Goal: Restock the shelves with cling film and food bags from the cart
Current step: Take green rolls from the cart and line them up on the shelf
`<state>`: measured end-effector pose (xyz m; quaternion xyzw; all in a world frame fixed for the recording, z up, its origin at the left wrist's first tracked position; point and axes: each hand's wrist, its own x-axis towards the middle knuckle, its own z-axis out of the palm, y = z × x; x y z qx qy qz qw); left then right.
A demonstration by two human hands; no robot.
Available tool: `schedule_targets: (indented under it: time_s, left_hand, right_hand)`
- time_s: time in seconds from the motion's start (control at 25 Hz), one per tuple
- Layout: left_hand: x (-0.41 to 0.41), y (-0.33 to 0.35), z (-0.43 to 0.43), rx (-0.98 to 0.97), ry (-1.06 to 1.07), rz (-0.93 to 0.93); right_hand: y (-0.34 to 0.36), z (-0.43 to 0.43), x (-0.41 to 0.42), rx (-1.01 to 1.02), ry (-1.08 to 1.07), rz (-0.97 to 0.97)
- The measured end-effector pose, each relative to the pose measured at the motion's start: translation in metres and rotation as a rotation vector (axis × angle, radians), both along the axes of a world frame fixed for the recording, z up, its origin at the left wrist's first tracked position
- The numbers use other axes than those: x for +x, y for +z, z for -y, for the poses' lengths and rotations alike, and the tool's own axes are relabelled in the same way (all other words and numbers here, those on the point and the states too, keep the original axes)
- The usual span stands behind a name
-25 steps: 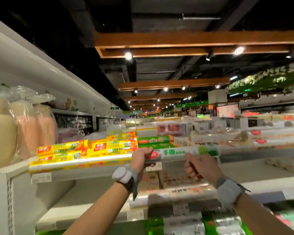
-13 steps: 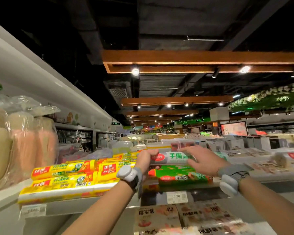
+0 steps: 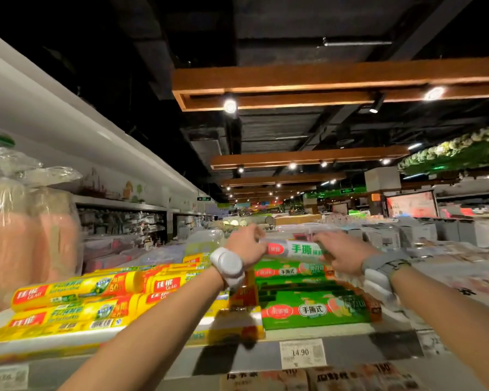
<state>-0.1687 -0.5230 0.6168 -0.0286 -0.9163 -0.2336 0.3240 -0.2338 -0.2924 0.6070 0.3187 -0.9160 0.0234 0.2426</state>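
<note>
Head view, the only one. Both arms reach up and forward over the top shelf.

- Left hand (image 3: pixel 244 245): fingers curled round the left end of the white-and-green roll (image 3: pixel 295 249)
- Right hand (image 3: pixel 342 253): fingers wrapped over the roll's right part; its far end is hidden under them
- The roll is held level and crosswise, just above the stack of green boxes (image 3: pixel 314 309); contact with the top box cannot be told
- Judgement: the two-ended hold keeps the long roll parallel to the shelf front, so it can go down flat on the same-brand stack without rolling off

Edges and room:
- Yellow rolls (image 3: pixel 76 294) lie stacked just left of the green boxes and touch them, so there is no sideways slack on that side
- Wrapped packs (image 3: pixel 26 235) stand further left, well apart from the hands
- The shelf lip (image 3: pixel 237 354) with its price tag (image 3: pixel 301 352) runs below the forearms, and the stack sits close behind it
- Open air above the stack, so approach from the top looks free
- Right of the boxes the picture is blurred, and the room there is unclear
</note>
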Motion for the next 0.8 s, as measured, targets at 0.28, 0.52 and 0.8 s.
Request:
schedule_targets:
  time_s: [0.28,0.52,0.8]
  left_hand:
    - [-0.054,-0.004,-0.012,-0.333,0.074,0.054]
    - [-0.095,-0.016,0.004,-0.583,0.092,0.307]
    - [-0.139,-0.021,0.016,-0.739,0.025,0.447]
  right_hand:
    - [-0.011,0.013,-0.096,0.22,0.02,0.033]
    - [-0.022,0.044,-0.139,0.24,0.1,0.101]
    - [-0.033,0.055,-0.163,0.204,0.092,0.123]
